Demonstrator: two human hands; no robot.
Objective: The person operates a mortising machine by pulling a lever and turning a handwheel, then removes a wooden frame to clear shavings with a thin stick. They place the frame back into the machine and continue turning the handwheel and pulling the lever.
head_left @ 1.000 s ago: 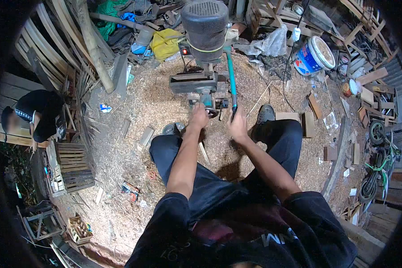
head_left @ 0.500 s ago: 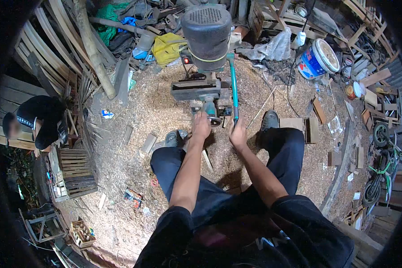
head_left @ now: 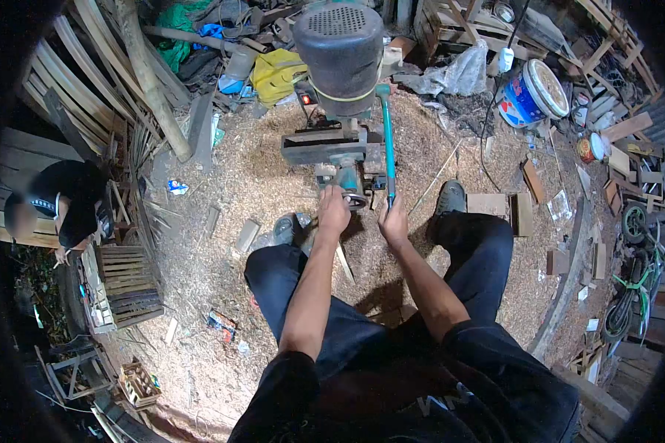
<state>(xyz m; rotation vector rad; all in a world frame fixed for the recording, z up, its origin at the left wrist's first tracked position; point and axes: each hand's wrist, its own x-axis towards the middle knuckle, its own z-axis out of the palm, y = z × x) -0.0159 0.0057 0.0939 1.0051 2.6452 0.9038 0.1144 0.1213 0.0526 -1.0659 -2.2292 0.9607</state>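
In front of me stands a drill-press-like machine with a dark ribbed motor housing (head_left: 338, 59) on top. Below the housing sits a metal vise-like clamp (head_left: 324, 148) with a long trough-shaped jaw. My left hand (head_left: 334, 214) is closed on the near side of a small handwheel (head_left: 356, 201) at the front of the clamp; its fingertips are partly hidden. My right hand (head_left: 394, 224) is wrapped round the lower end of a long teal lever (head_left: 389, 140), which hangs nearly upright at the machine's right side.
Wood shavings (head_left: 222, 192) cover the floor, with loose wood blocks (head_left: 247, 235) lying about. A paint bucket (head_left: 532, 96) stands at the back right, and a green bicycle (head_left: 632, 280) is at the far right. Another person (head_left: 63, 199) is at the left beside a slatted crate (head_left: 129, 280).
The view has shifted slightly. Both hands keep their places on the handwheel and the lever. My right knee has swung a little outward.
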